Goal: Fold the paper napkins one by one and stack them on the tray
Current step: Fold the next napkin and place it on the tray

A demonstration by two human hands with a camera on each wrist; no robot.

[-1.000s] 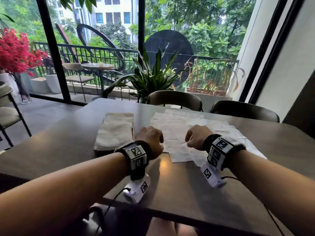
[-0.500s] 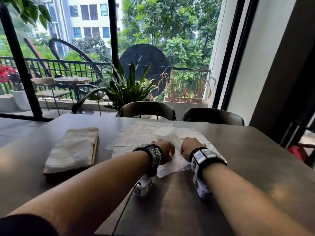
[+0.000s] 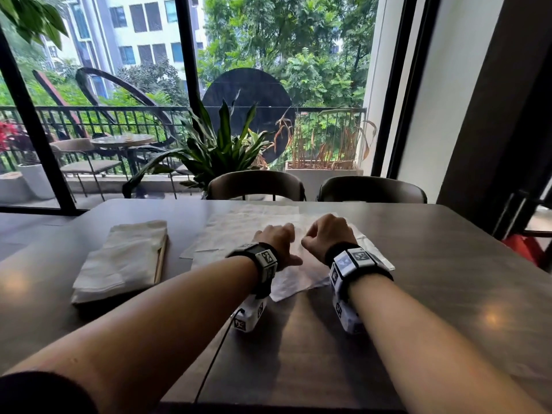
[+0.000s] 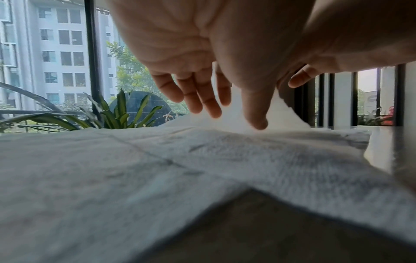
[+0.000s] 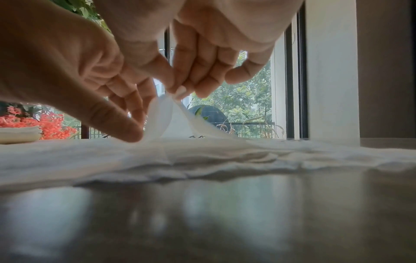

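Several unfolded white napkins [image 3: 239,228] lie overlapping in the middle of the dark table [image 3: 448,282]. My right hand [image 3: 310,239] pinches the top napkin [image 5: 171,115] between thumb and fingers [image 5: 180,89] and lifts it into a small peak. Just left of it, my left hand [image 3: 286,231] has its fingers [image 4: 209,103] straight and pointing down, a fingertip [image 5: 130,133] touching the sheet beside the raised fold. At the left, a stack of folded napkins [image 3: 125,258] sits on the wooden tray [image 3: 160,261].
Two dark chairs [image 3: 257,183] [image 3: 370,189] stand at the table's far side before a glass wall and a potted plant [image 3: 221,144]. A cable [image 3: 215,354] trails from my left wrist over the near table edge. A red object [image 3: 525,249] sits at the right.
My view has swung right. Both hands moved forward from the napkins' near edge onto the sheets; the left hand's fingers uncurled, and the right hand took hold of the top napkin and raised it.
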